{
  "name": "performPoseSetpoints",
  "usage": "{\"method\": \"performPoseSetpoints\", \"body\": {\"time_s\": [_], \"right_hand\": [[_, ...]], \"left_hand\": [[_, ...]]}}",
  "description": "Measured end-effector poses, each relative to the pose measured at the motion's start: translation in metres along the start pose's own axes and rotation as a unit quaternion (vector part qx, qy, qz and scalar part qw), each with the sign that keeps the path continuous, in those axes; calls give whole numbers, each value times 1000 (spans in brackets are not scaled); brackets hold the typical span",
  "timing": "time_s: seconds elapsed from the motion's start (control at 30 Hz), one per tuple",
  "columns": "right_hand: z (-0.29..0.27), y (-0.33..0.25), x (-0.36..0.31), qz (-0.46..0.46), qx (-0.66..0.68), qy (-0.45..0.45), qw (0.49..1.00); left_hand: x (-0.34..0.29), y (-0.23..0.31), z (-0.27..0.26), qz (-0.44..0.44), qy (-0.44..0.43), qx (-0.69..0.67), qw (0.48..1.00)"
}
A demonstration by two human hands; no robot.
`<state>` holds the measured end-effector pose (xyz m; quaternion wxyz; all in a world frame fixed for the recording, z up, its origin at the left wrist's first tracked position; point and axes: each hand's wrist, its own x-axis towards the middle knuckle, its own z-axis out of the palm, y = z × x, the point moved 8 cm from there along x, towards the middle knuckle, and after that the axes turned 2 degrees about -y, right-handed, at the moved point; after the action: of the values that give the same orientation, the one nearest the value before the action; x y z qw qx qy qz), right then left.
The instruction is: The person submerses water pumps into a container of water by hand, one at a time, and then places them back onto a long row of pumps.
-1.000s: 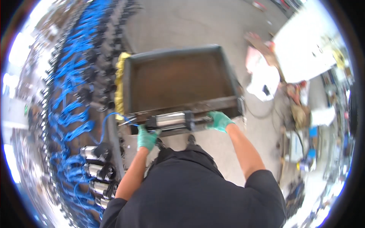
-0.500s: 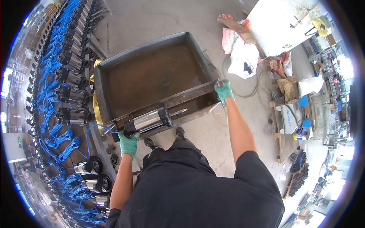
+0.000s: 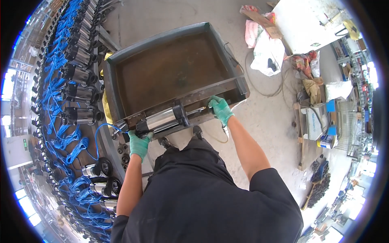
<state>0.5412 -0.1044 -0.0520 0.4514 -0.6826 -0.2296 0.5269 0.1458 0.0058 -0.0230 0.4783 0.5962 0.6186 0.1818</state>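
Note:
A silver motor with black end caps [image 3: 162, 119] lies across the near ledge of a metal tank, its thin shaft [image 3: 196, 111] pointing right. My left hand [image 3: 139, 145], in a green glove, is closed round the motor's left end, where a blue cable [image 3: 98, 135] leads off. Just beyond the shaft tip is my right hand [image 3: 221, 109], also gloved in green, its fingers curled round a hose-fed tool mostly hidden by the palm. Below that hand shows a metal hose fitting [image 3: 225, 131] with a thin pale hose [image 3: 216, 139].
The tank [image 3: 162, 36] holds brownish liquid. Rows of similar motors [image 3: 79, 115] with blue cable bundles [image 3: 75, 150] line the left side. White sacks [image 3: 267, 54], a dark hose on the floor [image 3: 263, 94] and a wooden pallet [image 3: 306, 156] are to the right.
My right hand has moved left from the tank's right corner to near the shaft tip, the pale hose coming along. My left hand stays on the motor. The view has shifted slightly.

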Motion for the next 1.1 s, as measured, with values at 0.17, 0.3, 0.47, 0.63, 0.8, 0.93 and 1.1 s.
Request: {"method": "performPoseSetpoints", "body": {"time_s": [0.17, 0.3, 0.47, 0.63, 0.8, 0.93, 1.1], "right_hand": [[19, 6, -2, 56, 97, 18, 994], [21, 13, 2, 77, 137, 15, 987], [23, 24, 9, 98, 157, 40, 982], [24, 22, 11, 98, 144, 52, 983], [22, 25, 12, 90, 134, 68, 984], [19, 28, 12, 96, 138, 50, 985], [4, 22, 5, 27, 0, -59, 998]], "left_hand": [[4, -9, -2, -21, -1, 19, 1000], [4, -4, -4, -12, 2, 18, 1000], [1, 7, -6, -32, -2, 57, 998], [6, -7, -8, -58, -1, 90, 994], [11, -17, -10, -36, 14, 112, 993], [13, -27, -8, -16, 10, 72, 997], [2, -19, 4, -15, 0, -1, 1000]]}}
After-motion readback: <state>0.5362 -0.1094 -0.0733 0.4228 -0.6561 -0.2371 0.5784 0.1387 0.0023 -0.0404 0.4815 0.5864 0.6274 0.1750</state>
